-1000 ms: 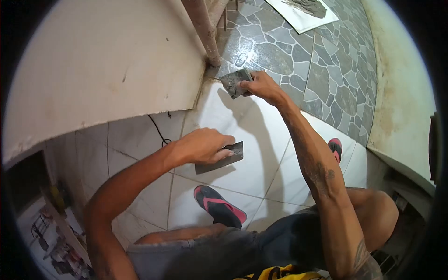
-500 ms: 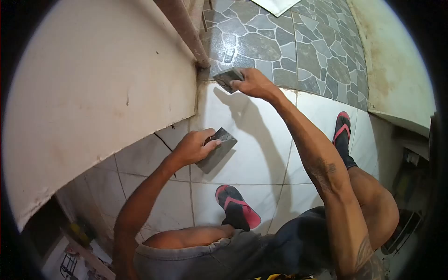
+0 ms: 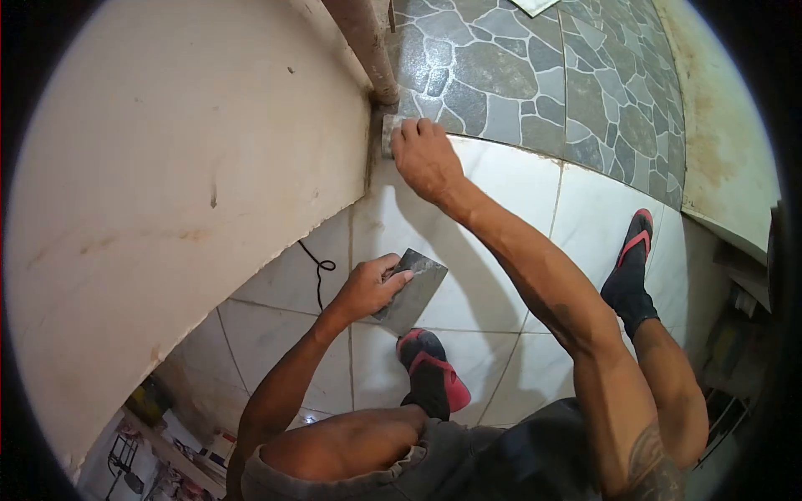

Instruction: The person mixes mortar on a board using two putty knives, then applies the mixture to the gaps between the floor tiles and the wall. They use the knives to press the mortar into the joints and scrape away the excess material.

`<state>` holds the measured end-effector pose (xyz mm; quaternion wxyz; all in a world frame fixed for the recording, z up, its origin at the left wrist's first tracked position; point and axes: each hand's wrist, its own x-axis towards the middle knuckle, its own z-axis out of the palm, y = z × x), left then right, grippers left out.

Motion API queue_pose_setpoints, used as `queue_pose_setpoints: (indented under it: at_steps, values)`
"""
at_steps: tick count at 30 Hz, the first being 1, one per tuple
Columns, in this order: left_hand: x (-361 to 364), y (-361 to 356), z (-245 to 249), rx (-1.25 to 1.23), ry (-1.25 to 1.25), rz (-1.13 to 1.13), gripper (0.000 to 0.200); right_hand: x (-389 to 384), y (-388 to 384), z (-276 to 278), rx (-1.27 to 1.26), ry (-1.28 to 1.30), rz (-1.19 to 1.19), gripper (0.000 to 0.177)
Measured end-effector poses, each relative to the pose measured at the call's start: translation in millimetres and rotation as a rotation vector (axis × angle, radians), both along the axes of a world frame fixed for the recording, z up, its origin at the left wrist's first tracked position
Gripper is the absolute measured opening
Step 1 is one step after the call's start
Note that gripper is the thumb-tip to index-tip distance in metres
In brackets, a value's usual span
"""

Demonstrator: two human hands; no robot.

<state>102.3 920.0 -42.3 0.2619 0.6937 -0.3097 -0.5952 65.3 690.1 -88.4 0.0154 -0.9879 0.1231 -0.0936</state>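
Observation:
My left hand [image 3: 373, 288] grips a dark grey, flat rectangular plate [image 3: 420, 288], thumb on its upper face, held above the white floor tiles [image 3: 501, 196]. My right hand [image 3: 428, 159] reaches to the corner by the wall end, its fingers closed over a small grey flat scraper [image 3: 388, 134]. Most of that scraper is hidden under the hand; it is at the seam between the white tiles and the stone-patterned tiles [image 3: 493, 71].
A pale wall [image 3: 192, 125] with a chipped lower edge rises on the left, beside a post [image 3: 372, 50]. A black cord [image 3: 320, 267] lies on the floor. My feet wear red flip-flops [image 3: 451, 384] over dark socks. Another wall [image 3: 727, 125] stands at the right.
My right hand has turned palm-down and brought the scraper down into the corner. My left hand with the plate sits slightly lower and to the right in view. The view has shifted.

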Motion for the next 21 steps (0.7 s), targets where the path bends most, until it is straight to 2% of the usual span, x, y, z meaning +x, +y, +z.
queue_pose_setpoints:
  at_steps: [2, 3, 7, 10, 13, 16, 17, 20, 21]
  values:
    - [-3.2, -1.7, 1.1, 0.000, 0.002, 0.018, 0.026, -5.2, 11.0, -14.3, -0.088, 0.053, 0.053, 0.017]
    - [-6.8, -1.3, 1.3, -0.009, -0.009, 0.030, 0.027, -8.3, 12.9, -9.2, -0.061, 0.002, 0.087, 0.017]
    - [-10.4, -6.9, 0.0, -0.054, 0.066, 0.094, 0.028, -15.1, -5.8, 20.5, 0.130, 0.221, 0.103, 0.020]
    - [-10.2, -18.4, 8.9, -0.041, -0.015, 0.044, 0.028, -17.2, -3.8, 28.4, 0.066, 0.113, 0.057, 0.020]
    - [-15.3, -25.9, 10.9, -0.072, 0.017, 0.070, 0.027, -4.9, 10.1, 3.3, 0.038, 0.063, 0.002, 0.020]
    - [-20.2, -28.2, 11.1, -0.073, -0.020, 0.070, 0.026, -5.7, 14.6, 8.4, 0.072, 0.078, 0.079, 0.021]
    - [-20.8, -27.6, 10.8, -0.074, -0.020, 0.065, 0.026, -9.1, 8.4, 13.8, 0.166, 0.154, 0.065, 0.022]
    - [-21.0, -26.9, 4.5, -0.076, -0.006, 0.052, 0.026, -29.0, -8.8, 32.9, 0.129, 0.185, -0.020, 0.023]
    - [-22.0, -26.8, 0.3, -0.076, 0.002, 0.057, 0.026, -35.5, -12.2, 22.0, 0.101, 0.099, -0.058, 0.024]
